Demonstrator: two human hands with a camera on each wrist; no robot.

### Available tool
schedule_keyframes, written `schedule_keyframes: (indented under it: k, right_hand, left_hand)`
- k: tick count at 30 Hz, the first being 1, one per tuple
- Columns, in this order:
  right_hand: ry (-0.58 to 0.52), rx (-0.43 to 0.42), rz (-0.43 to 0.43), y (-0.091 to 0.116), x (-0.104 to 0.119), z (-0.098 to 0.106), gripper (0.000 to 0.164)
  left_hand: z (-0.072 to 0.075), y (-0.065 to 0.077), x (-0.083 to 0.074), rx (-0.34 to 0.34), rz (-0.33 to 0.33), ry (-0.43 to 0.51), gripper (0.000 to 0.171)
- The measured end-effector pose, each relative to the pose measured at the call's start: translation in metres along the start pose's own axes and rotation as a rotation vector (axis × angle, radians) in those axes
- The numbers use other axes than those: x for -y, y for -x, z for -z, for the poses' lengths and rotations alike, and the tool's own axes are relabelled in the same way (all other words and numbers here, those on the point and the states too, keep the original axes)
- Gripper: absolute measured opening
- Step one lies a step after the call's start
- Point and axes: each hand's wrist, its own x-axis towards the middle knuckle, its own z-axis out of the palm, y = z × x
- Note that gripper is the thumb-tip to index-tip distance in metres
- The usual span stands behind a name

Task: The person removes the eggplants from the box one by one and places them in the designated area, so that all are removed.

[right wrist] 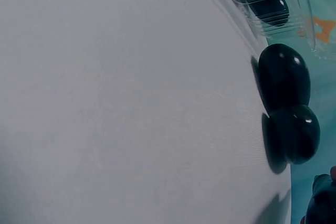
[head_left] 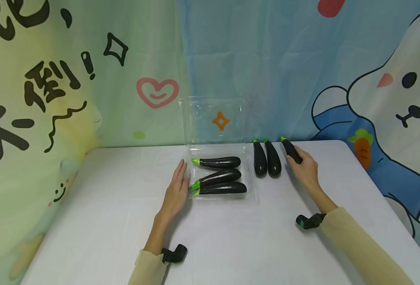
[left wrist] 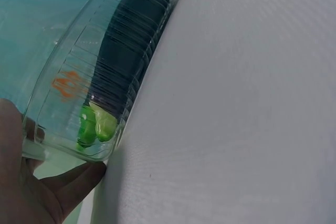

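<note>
A clear plastic clamshell box (head_left: pixel 217 149) lies with its lid raised at the back of the table. Inside it are three eggplants, the back one (head_left: pixel 220 162) apart from the middle (head_left: pixel 219 179) and front (head_left: pixel 222 188) ones. My left hand (head_left: pixel 177 189) rests with extended fingers against the box's left side; the left wrist view shows the fingertips touching the clear wall (left wrist: pixel 79 129). My right hand (head_left: pixel 304 166) grips an eggplant (head_left: pixel 291 149) by its round end, green stem pointing away. Left of that hand, two more eggplants (head_left: pixel 259 159) (head_left: pixel 273 159) lie side by side on the table.
The white table (head_left: pixel 124 221) ends at a back edge right behind the box and eggplants. A printed curtain (head_left: pixel 281 59) hangs behind it. The raised transparent lid (head_left: pixel 215 120) stands up in front of that curtain.
</note>
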Motion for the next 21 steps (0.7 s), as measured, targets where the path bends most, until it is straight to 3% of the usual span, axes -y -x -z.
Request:
schedule_keyframes:
  k: [21]
  right_hand:
    - [0.058, 0.119, -0.065, -0.015, -0.001, -0.014, 0.059]
  left_hand:
    - [0.001, 0.000, -0.002, -0.003, -0.016, 0.003, 0.052]
